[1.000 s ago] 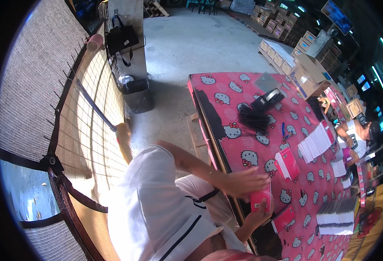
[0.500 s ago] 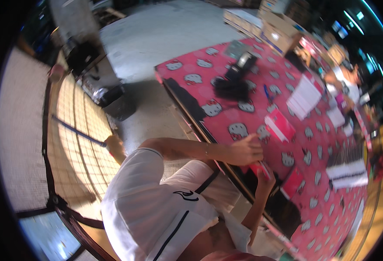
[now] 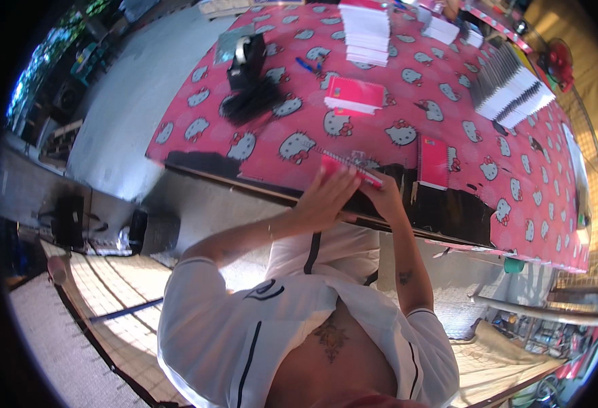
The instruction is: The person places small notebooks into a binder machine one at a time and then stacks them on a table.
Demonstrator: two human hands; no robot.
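At the table's near edge I have a small pink spiral notebook (image 3: 372, 178) between my hands, tilted, its wire binding along the far side. My left hand (image 3: 327, 198) lies across its left part, fingers extended over the cover and the thumb hidden. Round its right end is my right hand (image 3: 386, 198), gripping it with the fingers partly hidden underneath. To the right of my hands another pink spiral notebook (image 3: 433, 162) rests on the table. Farther off sits a small stack of pink-covered notebooks (image 3: 355, 94).
A pink patterned cover (image 3: 197, 129) spreads over the table, torn to black along the near edge. On it are a black tape dispenser (image 3: 247, 61), a dark brush-like bundle (image 3: 251, 102), a blue pen (image 3: 306, 64), a tall paper stack (image 3: 367, 37) and a wire-bound stack (image 3: 513, 88).
My view has turned rightward, so the table's near edge now runs across in front of me. Both hands stay on the notebook; my left hand now lies over its cover.
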